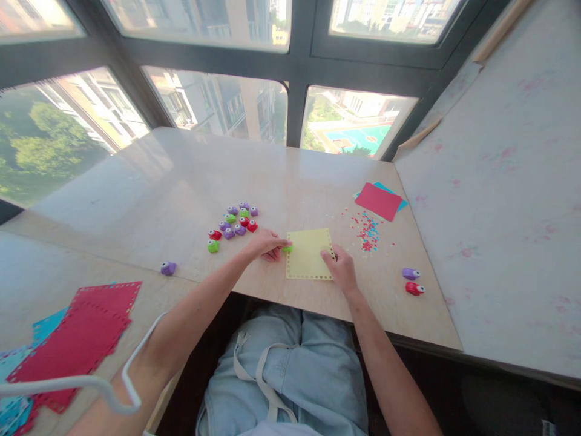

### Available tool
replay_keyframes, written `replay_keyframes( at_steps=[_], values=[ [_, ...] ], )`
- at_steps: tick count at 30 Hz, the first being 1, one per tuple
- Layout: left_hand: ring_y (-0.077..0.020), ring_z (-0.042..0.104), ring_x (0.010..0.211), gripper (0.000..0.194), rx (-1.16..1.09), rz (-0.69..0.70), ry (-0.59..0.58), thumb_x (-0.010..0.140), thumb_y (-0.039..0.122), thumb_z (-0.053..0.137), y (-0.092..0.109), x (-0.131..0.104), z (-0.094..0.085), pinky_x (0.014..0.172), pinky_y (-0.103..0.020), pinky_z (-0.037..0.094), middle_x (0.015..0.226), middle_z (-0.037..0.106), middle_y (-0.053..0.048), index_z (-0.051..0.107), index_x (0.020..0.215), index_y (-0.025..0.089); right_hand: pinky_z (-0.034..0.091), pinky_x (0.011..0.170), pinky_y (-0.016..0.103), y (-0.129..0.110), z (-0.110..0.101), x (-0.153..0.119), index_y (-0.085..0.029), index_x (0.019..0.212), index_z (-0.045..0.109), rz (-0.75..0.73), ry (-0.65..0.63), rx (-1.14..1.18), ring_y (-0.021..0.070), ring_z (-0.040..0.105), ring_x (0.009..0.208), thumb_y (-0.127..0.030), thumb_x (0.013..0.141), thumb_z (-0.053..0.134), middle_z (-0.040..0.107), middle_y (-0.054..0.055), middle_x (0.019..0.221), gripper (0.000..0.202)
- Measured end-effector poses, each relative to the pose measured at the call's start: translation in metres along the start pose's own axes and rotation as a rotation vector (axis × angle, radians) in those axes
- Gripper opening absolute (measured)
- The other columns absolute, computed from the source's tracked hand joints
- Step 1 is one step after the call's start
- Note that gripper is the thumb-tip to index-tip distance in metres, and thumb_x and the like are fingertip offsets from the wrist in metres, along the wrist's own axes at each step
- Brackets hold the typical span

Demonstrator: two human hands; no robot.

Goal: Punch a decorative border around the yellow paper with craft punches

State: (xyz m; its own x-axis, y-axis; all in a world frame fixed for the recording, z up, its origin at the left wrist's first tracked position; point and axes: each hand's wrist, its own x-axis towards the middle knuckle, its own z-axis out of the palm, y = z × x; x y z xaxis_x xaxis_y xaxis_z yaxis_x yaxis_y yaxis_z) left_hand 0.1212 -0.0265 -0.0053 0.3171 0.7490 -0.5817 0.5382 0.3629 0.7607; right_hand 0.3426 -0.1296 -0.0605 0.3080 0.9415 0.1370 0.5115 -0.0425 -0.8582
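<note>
A yellow sheet of paper with small holes punched along its edges is held over the table's front part. My left hand is closed on a small green craft punch, which sits at the sheet's left edge. At the opposite edge my right hand grips the paper, thumb on top and fingers beneath. Left of the sheet stands a cluster of purple, green and red craft punches. To the right lies a scatter of red, blue and pale confetti.
Red and blue cards are stacked at the right back. A purple punch and a red punch rest near the right edge. One purple punch stands left. Punched red sheets lie far left, near a white curved bar.
</note>
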Motion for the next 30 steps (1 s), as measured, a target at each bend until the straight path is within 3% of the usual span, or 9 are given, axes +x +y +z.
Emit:
replay_keyframes(
  at_steps=[12,30],
  values=[
    [-0.0178,0.068,0.056,0.034,-0.04,-0.027,0.005,0.068,0.042,0.079,-0.011,0.013,0.002,0.057,-0.028,0.057,0.06,0.069,-0.006,0.059,0.065,0.014,0.042,0.062,0.027,0.001,0.0,-0.001,-0.017,0.083,0.065,-0.007,0.006,-0.012,0.0164,0.055,0.062,-0.041,0.081,0.054,0.065,0.002,0.069,0.026],
    [-0.0162,0.067,0.056,0.034,-0.079,0.045,0.065,0.069,0.042,0.078,-0.014,0.003,0.007,0.057,-0.027,0.055,0.06,0.068,-0.005,0.058,0.064,0.015,0.044,0.066,0.029,0.007,0.0,0.001,-0.017,0.085,0.066,-0.014,-0.033,0.01,0.0173,0.057,0.066,-0.042,0.081,0.054,0.067,0.004,0.075,0.028]
  ],
)
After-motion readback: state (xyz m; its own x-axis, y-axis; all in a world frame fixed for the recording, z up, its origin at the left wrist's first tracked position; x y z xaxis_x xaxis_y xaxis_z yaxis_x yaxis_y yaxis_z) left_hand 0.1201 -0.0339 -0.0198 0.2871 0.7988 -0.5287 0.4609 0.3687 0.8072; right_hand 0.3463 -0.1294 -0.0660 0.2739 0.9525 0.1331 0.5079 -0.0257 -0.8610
